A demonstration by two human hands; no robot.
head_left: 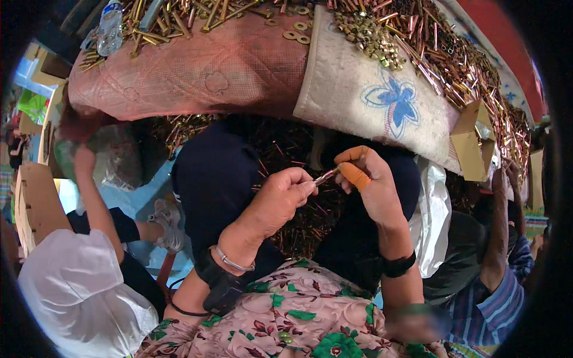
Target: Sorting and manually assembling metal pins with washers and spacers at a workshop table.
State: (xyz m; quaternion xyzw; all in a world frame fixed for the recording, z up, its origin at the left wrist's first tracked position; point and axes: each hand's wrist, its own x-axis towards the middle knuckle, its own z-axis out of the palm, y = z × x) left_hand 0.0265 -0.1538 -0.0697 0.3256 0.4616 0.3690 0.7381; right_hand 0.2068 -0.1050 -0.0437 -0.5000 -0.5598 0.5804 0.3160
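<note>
My left hand (279, 198) is closed, with thumb and forefinger pinching one end of a slim shiny metal bolt (325, 177). My right hand (371, 179) has orange covers on its thumb and forefinger. Those covered fingers are closed around the bolt's other end. Whether a small nut sits on that end is hidden by the fingers. Both hands are in front of my knees, above a dark heap of loose bolts (298, 230) between my legs.
A quilted cover (197, 77) lies ahead, bearing piles of bolts (430, 36), nuts (373, 39) and washers (296, 37). A plastic bottle (110, 30) stands far left. An open cardboard box (468, 149) is at right. Co-workers sit on both sides, one in a white head covering (77, 292).
</note>
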